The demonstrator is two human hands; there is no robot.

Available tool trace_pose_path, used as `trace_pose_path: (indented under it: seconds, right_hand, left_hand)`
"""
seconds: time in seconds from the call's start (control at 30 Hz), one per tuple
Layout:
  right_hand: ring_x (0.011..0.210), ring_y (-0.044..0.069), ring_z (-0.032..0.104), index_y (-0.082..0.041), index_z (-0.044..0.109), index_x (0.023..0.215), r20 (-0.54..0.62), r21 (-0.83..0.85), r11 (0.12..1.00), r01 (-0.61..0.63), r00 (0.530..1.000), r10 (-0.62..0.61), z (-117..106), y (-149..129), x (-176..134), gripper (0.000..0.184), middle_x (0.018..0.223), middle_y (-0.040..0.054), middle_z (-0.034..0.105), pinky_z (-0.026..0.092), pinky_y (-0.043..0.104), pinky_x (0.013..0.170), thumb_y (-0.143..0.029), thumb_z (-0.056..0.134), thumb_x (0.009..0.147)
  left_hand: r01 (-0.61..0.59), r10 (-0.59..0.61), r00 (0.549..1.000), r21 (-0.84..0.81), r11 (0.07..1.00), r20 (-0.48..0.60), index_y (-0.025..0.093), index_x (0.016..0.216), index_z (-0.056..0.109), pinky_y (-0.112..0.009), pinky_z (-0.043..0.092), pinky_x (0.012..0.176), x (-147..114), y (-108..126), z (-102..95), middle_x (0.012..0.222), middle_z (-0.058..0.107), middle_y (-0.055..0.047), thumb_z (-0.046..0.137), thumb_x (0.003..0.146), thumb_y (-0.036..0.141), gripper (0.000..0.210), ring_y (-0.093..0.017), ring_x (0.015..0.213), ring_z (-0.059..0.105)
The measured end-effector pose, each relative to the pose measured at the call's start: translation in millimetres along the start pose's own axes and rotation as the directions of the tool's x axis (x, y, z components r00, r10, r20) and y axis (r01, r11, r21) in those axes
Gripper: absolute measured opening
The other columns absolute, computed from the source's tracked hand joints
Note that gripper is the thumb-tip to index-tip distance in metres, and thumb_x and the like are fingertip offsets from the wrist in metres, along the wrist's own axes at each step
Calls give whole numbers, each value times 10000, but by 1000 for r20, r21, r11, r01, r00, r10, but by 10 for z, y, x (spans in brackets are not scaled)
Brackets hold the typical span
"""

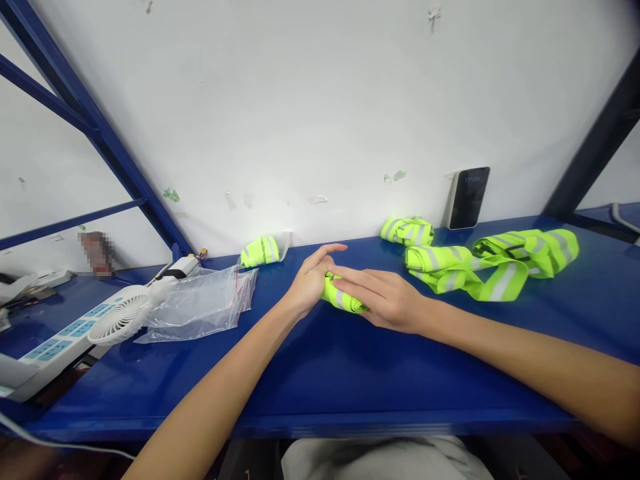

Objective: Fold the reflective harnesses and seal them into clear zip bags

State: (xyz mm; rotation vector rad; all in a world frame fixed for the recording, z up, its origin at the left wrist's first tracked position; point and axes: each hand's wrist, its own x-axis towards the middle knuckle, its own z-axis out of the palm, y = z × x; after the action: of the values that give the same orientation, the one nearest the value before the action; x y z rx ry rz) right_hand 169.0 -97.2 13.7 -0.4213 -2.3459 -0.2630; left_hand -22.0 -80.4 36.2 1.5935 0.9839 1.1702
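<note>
Between my two hands is a rolled neon-yellow reflective strap [343,297] with silver bands, held just above the blue table. My left hand [311,280] is at its left end, thumb and a finger stretched toward the right, with part of the palm against the roll. My right hand [387,297] lies over the roll from the right, its fingers pressed along the top. Further right lie loosely coiled yellow reflective straps [500,283] and a smaller rolled strap [407,231]. Near the wall on the left sits another roll in a clear bag [260,251].
Clear zip bags [200,303] lie on the left of the blue table [320,380]. Beside them are a white handheld fan [120,315] and a long power strip [65,337]. A phone [469,198] leans upright on the white wall. Blue frame posts stand at both sides.
</note>
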Motion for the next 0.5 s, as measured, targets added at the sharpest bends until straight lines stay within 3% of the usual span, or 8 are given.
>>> trace_pose_path:
  seconds: [0.17,0.33,0.43,0.5]
  right_hand:
    - [939,252,716,-183,576,1363,70,-100,992,83,995,-76,31,-20,-1,449,1256,149,682,604,402,786,-103,429,946]
    - [1020,269,667,-214,547,1362,164,-35,999,-35,986,40,21,-84,53,529,1196,130,648,586,381,789,-95,600,850]
    - [976,244,663,-234,559,1322,167,17,992,-126,978,122,-5,-78,31,541,1170,106,610,580,355,753,-91,633,806]
    - [943,232,664,-226,568,1296,155,52,984,-171,975,161,-26,-52,-9,519,1160,103,590,580,353,749,-90,630,799]
  left_hand:
    - [136,-138,990,-91,987,-14,168,1122,672,-195,404,536,-55,-58,14,650,509,21,457,833,167,360,-98,580,492]
    - [179,-195,977,-166,970,-84,166,1065,672,-204,426,535,-51,-153,55,648,519,14,453,806,122,342,-96,555,491]
    - [140,-145,987,-76,987,-69,172,1010,694,-233,462,581,-32,-193,112,698,589,-18,431,829,128,321,-123,617,551]
    - [93,-92,996,74,993,-18,179,1054,690,-266,490,625,-29,-161,109,734,634,-34,400,892,190,333,-151,667,595]
